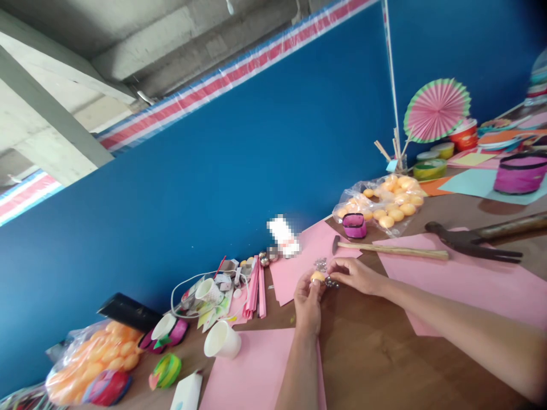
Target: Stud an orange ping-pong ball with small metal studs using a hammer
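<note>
An orange ping-pong ball (318, 277) is held between the thumb and fingers of my left hand (307, 302), above the brown table (363, 336). My right hand (354, 275) is just to the right, its thumb and fingertips pinched together. Whatever sits in that pinch is too small to make out. Close to the right fingertips is a cluster of small dark shiny pieces (331, 282). Another little heap of silvery pieces (320, 264) lies on the pink paper (294, 250) behind the hands.
A wooden-handled hammer (401, 250) and a claw hammer (474, 239) lie to the right. Bags of orange balls (395, 208) stand at the back and far left. A white paper cup (223, 340) is left of my hands. A blue partition (205, 193) rises behind the table.
</note>
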Demonstrator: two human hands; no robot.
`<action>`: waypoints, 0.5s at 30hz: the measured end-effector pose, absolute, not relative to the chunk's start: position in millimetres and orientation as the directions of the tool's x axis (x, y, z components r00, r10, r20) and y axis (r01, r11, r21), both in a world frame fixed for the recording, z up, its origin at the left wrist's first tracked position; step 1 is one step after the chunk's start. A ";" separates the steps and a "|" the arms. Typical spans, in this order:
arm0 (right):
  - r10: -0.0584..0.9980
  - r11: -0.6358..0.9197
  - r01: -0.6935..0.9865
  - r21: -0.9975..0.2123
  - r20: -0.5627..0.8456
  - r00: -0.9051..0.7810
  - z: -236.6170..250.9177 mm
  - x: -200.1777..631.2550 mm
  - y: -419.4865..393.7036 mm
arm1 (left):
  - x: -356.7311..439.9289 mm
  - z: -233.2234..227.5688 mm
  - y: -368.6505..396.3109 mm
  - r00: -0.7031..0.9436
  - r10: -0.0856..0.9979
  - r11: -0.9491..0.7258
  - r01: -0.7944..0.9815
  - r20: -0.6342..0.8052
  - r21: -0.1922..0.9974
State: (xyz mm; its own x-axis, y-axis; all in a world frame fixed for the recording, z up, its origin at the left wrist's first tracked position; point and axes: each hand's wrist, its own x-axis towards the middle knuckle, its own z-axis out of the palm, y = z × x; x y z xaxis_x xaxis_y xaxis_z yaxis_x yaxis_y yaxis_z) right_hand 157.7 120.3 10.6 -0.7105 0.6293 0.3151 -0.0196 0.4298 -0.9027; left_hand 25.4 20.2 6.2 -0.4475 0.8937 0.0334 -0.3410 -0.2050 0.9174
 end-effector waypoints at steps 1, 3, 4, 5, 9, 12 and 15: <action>0.631 0.426 -0.022 -0.904 0.314 -0.710 10.1 157.6 120.4 | 25.5 6.4 20.3 -0.449 0.893 -0.203 -0.341 0.031 0.918; 0.633 0.418 -0.030 -0.908 0.315 -0.707 9.3 157.7 120.6 | 25.4 6.2 20.5 -0.451 0.892 -0.200 -0.334 0.030 0.921; 0.633 0.414 -0.034 -0.910 0.315 -0.707 9.0 157.7 120.7 | 25.2 5.9 20.6 -0.451 0.892 -0.199 -0.325 0.033 0.925; 0.633 0.408 -0.038 -0.912 0.312 -0.708 8.9 157.7 120.6 | 24.9 5.4 20.7 -0.452 0.891 -0.197 -0.312 0.037 0.930; 0.635 0.351 -0.074 -0.934 0.295 -0.714 8.9 156.6 120.5 | 24.0 3.6 20.4 -0.453 0.891 -0.179 -0.286 0.032 0.941; 0.649 0.254 -0.119 -0.960 0.260 -0.714 9.3 155.4 120.1 | 24.0 4.1 19.6 -0.420 0.907 -0.155 -0.300 0.015 0.941; 0.663 0.149 -0.151 -0.977 0.212 -0.718 11.4 155.9 118.7 | 24.7 5.7 18.7 -0.390 0.921 -0.135 -0.299 0.009 0.945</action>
State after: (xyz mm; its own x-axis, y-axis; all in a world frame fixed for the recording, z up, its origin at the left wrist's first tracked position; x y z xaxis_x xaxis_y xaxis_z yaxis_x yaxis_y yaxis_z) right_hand 155.9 118.7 11.4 -0.7182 0.6628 0.2120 -0.1508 0.1492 -0.9772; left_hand 24.7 18.7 5.7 -0.3899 0.9208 0.0088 -0.2986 -0.1354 0.9447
